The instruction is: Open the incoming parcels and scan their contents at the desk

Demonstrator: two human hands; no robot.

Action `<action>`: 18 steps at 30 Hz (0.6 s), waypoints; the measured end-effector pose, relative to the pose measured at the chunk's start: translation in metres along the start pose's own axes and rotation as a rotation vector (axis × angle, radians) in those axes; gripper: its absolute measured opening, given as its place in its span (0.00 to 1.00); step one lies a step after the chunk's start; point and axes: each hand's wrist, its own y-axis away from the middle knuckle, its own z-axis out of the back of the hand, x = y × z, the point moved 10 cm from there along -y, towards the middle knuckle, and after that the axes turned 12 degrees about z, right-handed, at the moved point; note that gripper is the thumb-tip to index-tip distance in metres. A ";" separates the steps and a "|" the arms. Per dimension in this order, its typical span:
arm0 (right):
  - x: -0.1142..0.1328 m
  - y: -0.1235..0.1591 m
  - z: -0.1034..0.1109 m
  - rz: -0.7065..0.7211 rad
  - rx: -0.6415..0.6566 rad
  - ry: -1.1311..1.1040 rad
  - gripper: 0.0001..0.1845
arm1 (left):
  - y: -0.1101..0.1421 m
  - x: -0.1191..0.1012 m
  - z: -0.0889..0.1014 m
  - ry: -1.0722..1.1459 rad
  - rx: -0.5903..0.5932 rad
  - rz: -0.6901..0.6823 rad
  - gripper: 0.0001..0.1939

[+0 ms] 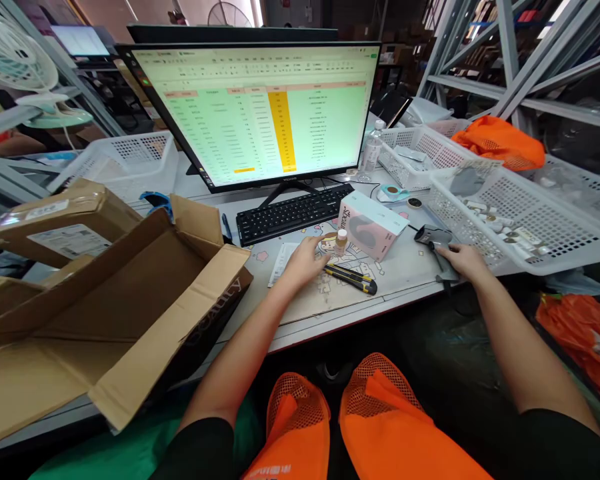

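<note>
My left hand (307,259) rests on the desk mat with thumb and forefinger apart, just left of a small amber bottle with a white cap (340,244). Close to its thumb lies a yellow-and-black utility knife (351,278). Behind the bottle stands a pink-and-white product box (371,225). On the right, my right hand (464,260) has its fingers wrapped round the handle of a grey handheld barcode scanner (434,237), its head facing left. A small printed packet (282,261) lies partly beside my left hand.
A monitor (260,120) showing a spreadsheet stands behind a black keyboard (295,213). An opened cardboard box (115,300) takes up the left side. White plastic baskets (570,227) line the right, one holding small items. A clear bottle (373,150) stands beside the monitor.
</note>
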 end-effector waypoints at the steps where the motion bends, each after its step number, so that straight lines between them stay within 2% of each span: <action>1: -0.002 0.001 -0.003 -0.021 0.045 0.046 0.26 | -0.005 -0.007 -0.006 0.004 0.015 0.006 0.30; 3: 0.001 0.003 -0.002 -0.036 0.062 0.116 0.31 | -0.019 -0.018 -0.015 0.016 0.013 0.045 0.36; 5: 0.017 0.006 0.007 0.028 -0.061 0.134 0.32 | -0.032 -0.022 -0.022 0.054 0.007 0.109 0.38; 6: 0.029 0.008 0.011 0.084 -0.144 0.108 0.31 | -0.037 -0.022 -0.027 0.077 0.011 0.136 0.36; 8: 0.058 0.016 0.009 0.225 -0.260 -0.047 0.34 | -0.044 -0.020 -0.037 0.124 0.035 0.177 0.24; 10: 0.088 0.023 -0.011 0.340 -0.236 -0.264 0.44 | -0.045 -0.017 -0.045 0.177 0.047 0.197 0.13; 13: 0.130 0.031 -0.048 0.437 -0.120 -0.438 0.64 | -0.040 -0.008 -0.042 0.326 0.031 0.231 0.12; 15: 0.150 0.032 -0.066 0.451 -0.071 -0.489 0.65 | -0.034 0.000 -0.034 0.472 0.027 0.267 0.13; 18: 0.162 0.026 -0.082 0.401 -0.032 -0.552 0.59 | -0.023 0.016 -0.019 0.723 0.029 0.345 0.16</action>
